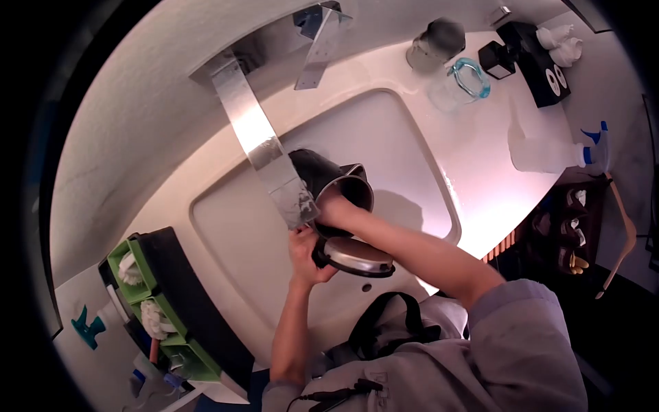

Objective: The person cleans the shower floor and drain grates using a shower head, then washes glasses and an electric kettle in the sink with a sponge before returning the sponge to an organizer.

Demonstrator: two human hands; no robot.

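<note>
A dark electric kettle (312,170) is tipped on its side over the white sink basin (384,123), its open mouth towards me. Its metal-topped lid (357,255) hangs open below the mouth. My left hand (307,255) is closed around the kettle's handle side, near the lid hinge. Into the mouth reaches my right hand (336,209); its fingers are hidden inside. The wide flat metal tap spout (257,141) extends over the basin, its wet end right beside the kettle and above my left hand.
On the counter at right stand a dark-topped jar (436,44), a clear jar with a turquoise rim (469,80), a black box (535,65) and a spray bottle (549,154) lying down. A green and black caddy (182,302) with brushes stands at left.
</note>
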